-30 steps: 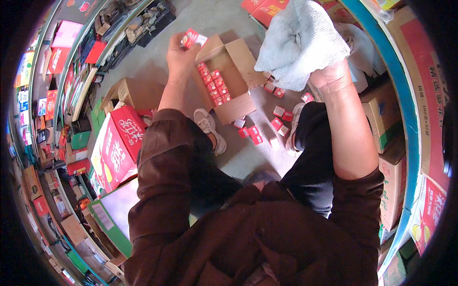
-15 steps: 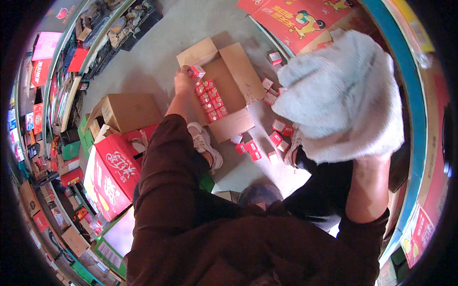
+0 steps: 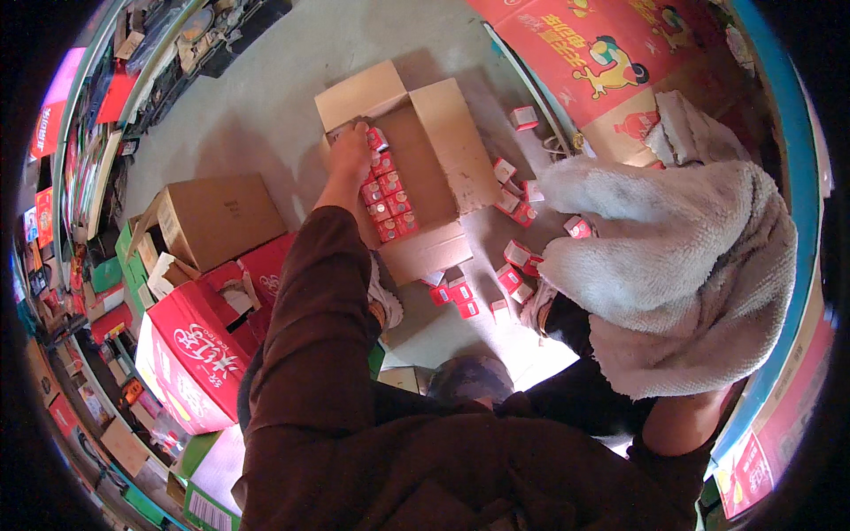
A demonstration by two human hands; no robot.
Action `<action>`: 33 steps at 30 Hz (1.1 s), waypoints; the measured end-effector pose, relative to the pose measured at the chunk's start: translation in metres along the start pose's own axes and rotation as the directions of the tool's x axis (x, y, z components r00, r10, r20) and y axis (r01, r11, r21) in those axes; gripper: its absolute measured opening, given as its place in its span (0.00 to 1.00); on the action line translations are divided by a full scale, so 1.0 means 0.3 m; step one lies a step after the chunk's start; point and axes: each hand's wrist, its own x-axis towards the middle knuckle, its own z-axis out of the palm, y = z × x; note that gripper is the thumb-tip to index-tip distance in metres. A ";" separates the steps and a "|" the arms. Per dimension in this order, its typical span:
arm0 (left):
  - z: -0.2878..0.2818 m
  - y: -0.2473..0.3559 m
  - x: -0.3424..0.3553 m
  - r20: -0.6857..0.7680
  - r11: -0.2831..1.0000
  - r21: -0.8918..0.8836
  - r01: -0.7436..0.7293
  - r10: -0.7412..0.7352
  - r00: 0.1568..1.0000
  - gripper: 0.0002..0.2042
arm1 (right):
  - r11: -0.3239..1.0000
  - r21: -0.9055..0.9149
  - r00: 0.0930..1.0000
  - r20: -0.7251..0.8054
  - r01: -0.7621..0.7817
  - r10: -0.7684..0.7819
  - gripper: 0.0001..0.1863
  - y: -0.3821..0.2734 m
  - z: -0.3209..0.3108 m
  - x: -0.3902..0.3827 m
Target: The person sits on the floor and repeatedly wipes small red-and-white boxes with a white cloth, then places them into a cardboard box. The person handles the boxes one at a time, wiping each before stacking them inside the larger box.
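Observation:
My left hand reaches into an open cardboard carton at its far left corner. Its fingers close on a small red-and-white box, at the far end of the packed rows. Those rows of small red boxes fill the carton's left side. On the right, a grey-white towel drapes over the end of my right arm. It hides my right hand and its fingers; only the bare forearm shows below the cloth.
Loose small red boxes lie on the floor right of the carton and near my shoes. A brown carton and a torn red carton stand at left. Stocked shelves line the left; a large red carton stands far right.
My left hand has brought the small box from above the carton's left edge down into it. The towel and my right arm have moved lower and rightward, and the cloth's folds have shifted.

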 end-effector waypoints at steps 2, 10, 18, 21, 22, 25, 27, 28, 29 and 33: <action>0.010 -0.006 0.000 0.040 0.999 0.042 0.020 -0.022 0.999 0.20 | 1.000 -0.018 1.000 -0.004 0.010 -0.010 0.11 0.006 0.008 0.009; 0.014 -0.002 0.002 0.124 0.993 0.120 -0.023 0.008 0.992 0.17 | 0.997 -0.054 0.999 -0.018 0.050 -0.051 0.08 0.025 0.022 0.010; 0.046 0.001 -0.011 0.044 0.992 -0.031 -0.119 0.120 0.992 0.17 | 0.998 -0.055 1.000 0.024 0.016 -0.015 0.06 0.010 0.018 0.040; 0.062 -0.005 0.002 0.064 0.990 -0.031 -0.134 0.136 0.989 0.17 | 0.999 -0.047 0.999 0.046 0.015 -0.013 0.05 0.012 0.016 0.025; 0.069 -0.010 0.000 0.040 0.990 -0.035 -0.133 0.135 0.990 0.17 | 0.999 -0.045 0.998 0.056 0.019 -0.017 0.05 0.010 0.013 0.020; 0.091 -0.030 0.002 0.028 0.992 -0.020 -0.122 0.122 0.992 0.18 | 0.999 -0.027 0.994 0.104 0.041 -0.038 0.05 -0.011 0.004 0.029; 0.107 -0.041 0.005 0.019 0.989 0.006 -0.150 0.150 0.989 0.18 | 0.997 0.017 0.983 0.166 0.073 -0.075 0.04 -0.031 -0.001 0.071; 0.114 -0.045 0.007 -0.044 0.988 -0.021 -0.152 0.151 0.988 0.18 | 0.992 0.058 0.972 0.204 0.110 -0.119 0.04 -0.032 -0.001 0.100; 0.120 -0.045 0.007 -0.074 0.989 -0.032 -0.141 0.139 0.988 0.17 | 0.980 0.120 0.951 0.248 0.160 -0.185 0.04 -0.027 0.001 0.126; 0.123 -0.014 -0.014 -0.212 0.993 0.055 -0.102 0.111 0.971 0.16 | 0.765 0.489 0.779 0.239 0.419 -0.580 0.07 0.057 0.003 0.131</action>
